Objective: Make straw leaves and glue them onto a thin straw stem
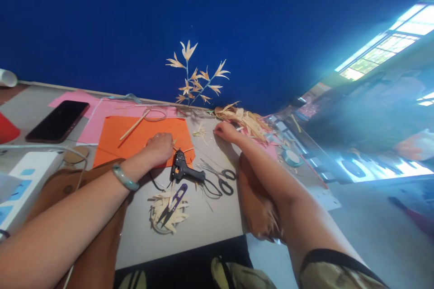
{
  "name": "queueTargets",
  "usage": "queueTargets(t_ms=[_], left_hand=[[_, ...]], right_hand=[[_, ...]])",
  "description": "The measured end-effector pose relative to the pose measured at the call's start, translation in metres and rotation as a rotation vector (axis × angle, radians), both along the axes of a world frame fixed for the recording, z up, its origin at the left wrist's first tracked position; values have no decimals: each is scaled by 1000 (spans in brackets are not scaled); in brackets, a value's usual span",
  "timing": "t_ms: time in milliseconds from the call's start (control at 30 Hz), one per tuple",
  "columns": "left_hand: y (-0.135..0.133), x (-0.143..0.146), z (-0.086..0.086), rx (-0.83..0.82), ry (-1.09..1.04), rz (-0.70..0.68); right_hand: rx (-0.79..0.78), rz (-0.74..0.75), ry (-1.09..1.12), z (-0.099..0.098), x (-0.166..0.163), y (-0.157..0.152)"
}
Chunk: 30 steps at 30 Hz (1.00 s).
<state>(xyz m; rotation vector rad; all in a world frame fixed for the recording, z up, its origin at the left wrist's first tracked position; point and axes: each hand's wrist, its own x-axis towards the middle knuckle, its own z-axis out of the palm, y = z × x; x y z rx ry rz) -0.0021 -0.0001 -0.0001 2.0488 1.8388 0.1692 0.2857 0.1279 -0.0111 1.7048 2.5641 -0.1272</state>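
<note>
Curling over the orange sheet [108, 140], the left hand [160, 148] is sitting just beside the black glue gun [181, 169], its fingers bending out of sight, so I cannot tell whether they are gripping anything. The right hand [226, 132] is hovering or resting at the near edge of the dried husks [249, 123], close to some pale scraps [200, 132]; its fingertips are showing too small to tell if they are pinching something. The glue gun is lying on the bench [145, 248] between the forearms, its handle pointing toward the scissors [220, 180]. Nearer the person, purple snips [182, 191] are resting on a heap of pale pieces [176, 222]. Behind, flowered stems [187, 76] are standing out against the blue wall [101, 22], and a phone [59, 119] is lying at far left.
</note>
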Motion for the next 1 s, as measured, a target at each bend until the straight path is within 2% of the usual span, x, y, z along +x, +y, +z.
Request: queueTargets(t_ms=[167, 400, 533, 667, 800, 1000], left_hand=[[-1, 0, 1, 1, 0, 2], [-1, 0, 2, -4, -7, 5], [-1, 1, 4, -21, 2, 14], [-1, 1, 4, -20, 18, 6], [-1, 1, 3, -18, 18, 8], [-2, 1, 3, -9, -6, 10]], right_hand=[[-36, 56, -18, 4, -1, 1], [-77, 83, 105, 39, 3, -1], [-153, 82, 199, 49, 5, -4], [-185, 76, 240, 50, 4, -7], [-140, 35, 203, 48, 5, -4], [-120, -12, 71, 32, -1, -3]])
